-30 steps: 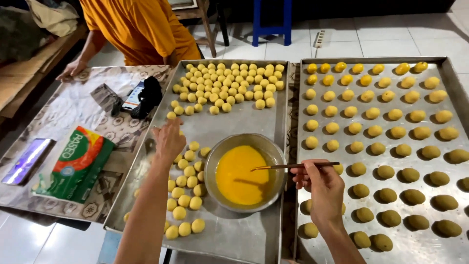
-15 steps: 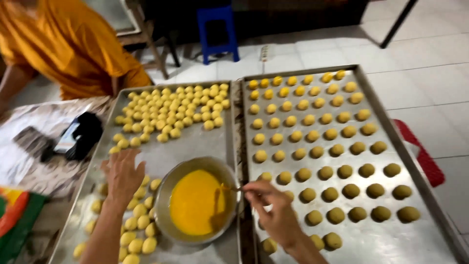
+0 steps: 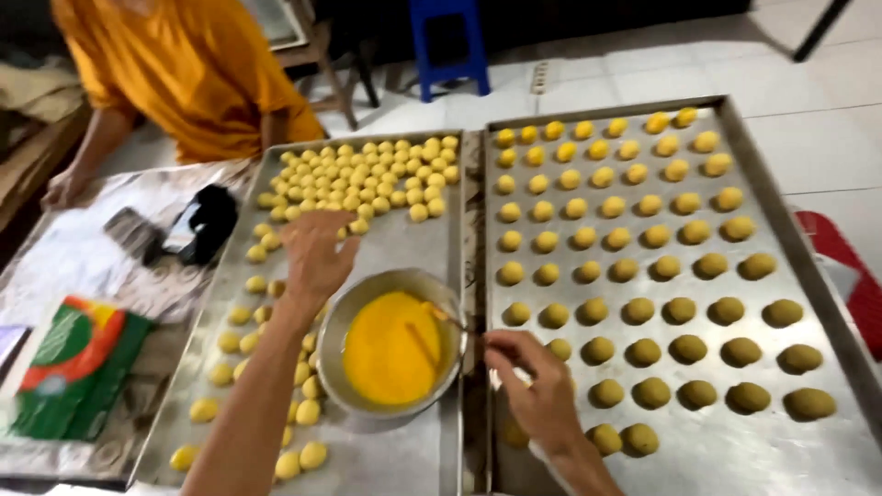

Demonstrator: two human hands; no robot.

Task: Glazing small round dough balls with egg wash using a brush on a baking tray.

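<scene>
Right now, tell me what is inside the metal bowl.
The bowl holds yellow liquid and the tip of a brush from the right hand. The bowl's bottom is covered.

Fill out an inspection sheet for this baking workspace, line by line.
Surface: two metal trays, left tray and right tray, side by side.
Job's things: dough balls loose on the left tray, rows on the right; bowl of yellow egg wash with brush.
Clutter: green packet, black object.
Grippers: left hand over dough balls; right hand holds the brush.
Cables: nothing seen.
Surroundings: person in orange, blue stool, tiled floor.
</scene>
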